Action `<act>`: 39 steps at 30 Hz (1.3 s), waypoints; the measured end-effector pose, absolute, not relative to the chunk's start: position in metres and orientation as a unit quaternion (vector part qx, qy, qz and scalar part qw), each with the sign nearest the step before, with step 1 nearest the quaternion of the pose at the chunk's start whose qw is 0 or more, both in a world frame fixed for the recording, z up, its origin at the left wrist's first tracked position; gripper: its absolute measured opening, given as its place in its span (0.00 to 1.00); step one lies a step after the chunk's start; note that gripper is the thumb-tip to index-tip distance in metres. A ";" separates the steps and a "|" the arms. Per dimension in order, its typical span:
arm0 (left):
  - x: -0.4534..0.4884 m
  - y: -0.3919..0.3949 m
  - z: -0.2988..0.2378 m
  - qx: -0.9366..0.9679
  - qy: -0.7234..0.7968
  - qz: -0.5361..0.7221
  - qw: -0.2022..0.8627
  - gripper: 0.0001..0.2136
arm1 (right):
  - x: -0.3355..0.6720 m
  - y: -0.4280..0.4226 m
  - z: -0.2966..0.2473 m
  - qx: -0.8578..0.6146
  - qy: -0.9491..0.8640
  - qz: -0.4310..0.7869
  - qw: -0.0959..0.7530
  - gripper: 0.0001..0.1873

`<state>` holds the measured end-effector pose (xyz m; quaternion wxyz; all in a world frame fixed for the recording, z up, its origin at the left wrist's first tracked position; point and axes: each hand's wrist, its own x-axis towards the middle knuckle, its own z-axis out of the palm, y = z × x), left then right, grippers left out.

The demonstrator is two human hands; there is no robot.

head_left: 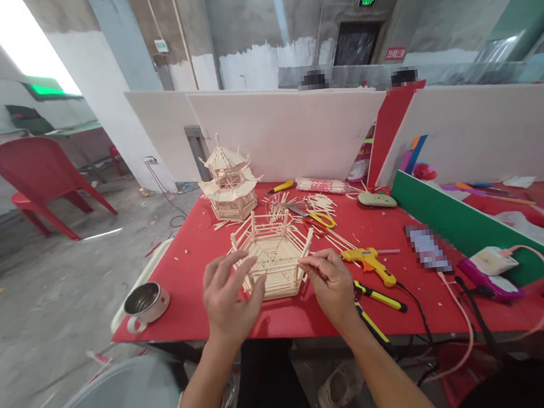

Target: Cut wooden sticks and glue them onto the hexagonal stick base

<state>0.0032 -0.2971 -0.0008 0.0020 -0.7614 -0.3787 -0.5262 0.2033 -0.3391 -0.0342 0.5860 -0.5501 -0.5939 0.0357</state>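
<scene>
A hexagonal base of pale wooden sticks lies on the red table in front of me. My left hand rests against its near left edge, fingers spread and slightly curled. My right hand is pinched at the base's right corner, thumb and forefinger closed on a thin wooden stick. A finished stick pagoda stands behind the base.
A yellow glue gun, yellow-handled pliers and scissors lie right of the base among loose sticks. A metal cup sits at the table's left edge. White partition boards stand behind; a red chair is far left.
</scene>
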 end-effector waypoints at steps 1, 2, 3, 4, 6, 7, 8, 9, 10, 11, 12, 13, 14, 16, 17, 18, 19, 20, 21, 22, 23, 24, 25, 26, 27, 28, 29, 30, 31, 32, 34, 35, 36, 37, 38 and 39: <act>0.009 -0.300 0.003 -0.777 -0.364 -0.512 0.033 0.11 | 0.203 -0.339 -0.034 -0.551 -0.592 0.039 0.586 0.07; 0.015 -0.302 0.007 -0.796 -0.349 -0.492 0.053 0.10 | 0.203 -0.340 -0.034 -0.553 -0.591 0.041 0.587 0.07; 0.022 -0.305 0.010 -0.814 -0.336 -0.470 0.066 0.09 | 0.202 -0.340 -0.034 -0.554 -0.589 0.043 0.587 0.08; 0.029 -0.306 0.013 -0.828 -0.328 -0.448 0.074 0.08 | 0.202 -0.340 -0.034 -0.555 -0.589 0.045 0.586 0.08; 0.041 -0.308 0.015 -0.847 -0.324 -0.414 0.080 0.07 | 0.202 -0.340 -0.033 -0.554 -0.591 0.049 0.585 0.08; 0.045 -0.307 0.015 -0.852 -0.326 -0.402 0.081 0.07 | 0.202 -0.340 -0.033 -0.552 -0.591 0.050 0.586 0.08; 0.048 -0.307 0.015 -0.854 -0.329 -0.394 0.081 0.07 | 0.202 -0.340 -0.033 -0.551 -0.591 0.052 0.587 0.08; 0.050 -0.306 0.015 -0.856 -0.332 -0.389 0.080 0.07 | 0.203 -0.340 -0.034 -0.549 -0.590 0.055 0.590 0.08; 0.051 -0.304 0.014 -0.856 -0.334 -0.387 0.078 0.07 | 0.203 -0.339 -0.034 -0.547 -0.588 0.058 0.593 0.08; 0.051 -0.303 0.014 -0.856 -0.336 -0.386 0.075 0.07 | 0.203 -0.339 -0.034 -0.545 -0.586 0.061 0.596 0.08; 0.051 -0.303 0.014 -0.856 -0.336 -0.386 0.073 0.06 | 0.203 -0.339 -0.035 -0.544 -0.585 0.063 0.598 0.09; 0.050 -0.302 0.014 -0.856 -0.336 -0.387 0.071 0.06 | 0.204 -0.338 -0.035 -0.542 -0.585 0.063 0.600 0.09; 0.050 -0.301 0.014 -0.856 -0.335 -0.387 0.069 0.06 | 0.204 -0.338 -0.035 -0.539 -0.586 0.062 0.602 0.09; 0.050 -0.301 0.014 -0.857 -0.333 -0.388 0.066 0.06 | 0.203 -0.338 -0.034 -0.535 -0.586 0.059 0.606 0.09; 0.050 -0.301 0.015 -0.857 -0.332 -0.388 0.065 0.06 | 0.204 -0.338 -0.033 -0.533 -0.585 0.058 0.608 0.09; 0.050 -0.300 0.015 -0.857 -0.332 -0.388 0.063 0.06 | 0.204 -0.338 -0.033 -0.532 -0.585 0.058 0.609 0.09; 0.051 -0.300 0.015 -0.857 -0.331 -0.389 0.062 0.06 | 0.204 -0.338 -0.033 -0.531 -0.585 0.058 0.610 0.09; 0.051 -0.300 0.015 -0.857 -0.331 -0.390 0.060 0.05 | 0.204 -0.338 -0.033 -0.531 -0.586 0.059 0.610 0.08; 0.052 -0.299 0.015 -0.857 -0.329 -0.392 0.058 0.05 | 0.204 -0.339 -0.033 -0.531 -0.586 0.059 0.609 0.08; 0.052 -0.299 0.015 -0.857 -0.327 -0.394 0.055 0.05 | 0.204 -0.339 -0.033 -0.533 -0.587 0.059 0.607 0.08; 0.052 -0.298 0.015 -0.858 -0.325 -0.395 0.050 0.05 | 0.204 -0.338 -0.033 -0.534 -0.587 0.058 0.605 0.08; 0.052 -0.298 0.015 -0.859 -0.323 -0.395 0.045 0.05 | 0.204 -0.338 -0.033 -0.535 -0.587 0.057 0.605 0.08; 0.052 -0.298 0.015 -0.860 -0.320 -0.395 0.041 0.06 | 0.203 -0.338 -0.032 -0.536 -0.586 0.057 0.604 0.08; 0.052 -0.298 0.016 -0.862 -0.318 -0.393 0.037 0.06 | 0.202 -0.339 -0.031 -0.536 -0.585 0.057 0.606 0.08; 0.052 -0.299 0.018 -0.863 -0.316 -0.392 0.034 0.06 | 0.202 -0.340 -0.028 -0.534 -0.583 0.057 0.610 0.08; 0.051 -0.300 0.019 -0.865 -0.312 -0.391 0.031 0.06 | 0.201 -0.342 -0.026 -0.530 -0.582 0.055 0.614 0.08; 0.051 -0.302 0.021 -0.867 -0.308 -0.391 0.029 0.05 | 0.202 -0.345 -0.023 -0.526 -0.584 0.053 0.616 0.08; 0.051 -0.305 0.023 -0.869 -0.302 -0.392 0.025 0.05 | 0.204 -0.350 -0.020 -0.522 -0.589 0.051 0.615 0.08; 0.051 -0.309 0.025 -0.870 -0.295 -0.394 0.017 0.05 | 0.208 -0.356 -0.018 -0.521 -0.598 0.049 0.607 0.08; 0.051 -0.314 0.026 -0.870 -0.289 -0.399 0.005 0.05 | 0.213 -0.364 -0.018 -0.528 -0.609 0.044 0.590 0.09; 0.055 -0.325 0.026 -0.862 -0.283 -0.419 -0.041 0.05 | 0.227 -0.384 -0.023 -0.584 -0.624 0.017 0.519 0.14; 0.057 -0.331 0.025 -0.853 -0.284 -0.432 -0.077 0.05 | 0.235 -0.394 -0.028 -0.634 -0.620 -0.002 0.463 0.20; 0.061 -0.337 0.024 -0.841 -0.286 -0.444 -0.117 0.05 | 0.244 -0.405 -0.034 -0.691 -0.607 -0.020 0.393 0.28; 0.065 -0.342 0.021 -0.827 -0.291 -0.453 -0.159 0.05 | 0.252 -0.414 -0.041 -0.743 -0.590 -0.031 0.315 0.34; 0.070 -0.346 0.019 -0.814 -0.296 -0.459 -0.199 0.05 | 0.260 -0.422 -0.048 -0.781 -0.575 -0.033 0.241 0.38; 0.075 -0.351 0.016 -0.801 -0.300 -0.462 -0.234 0.06 | 0.266 -0.429 -0.053 -0.805 -0.565 -0.028 0.179 0.40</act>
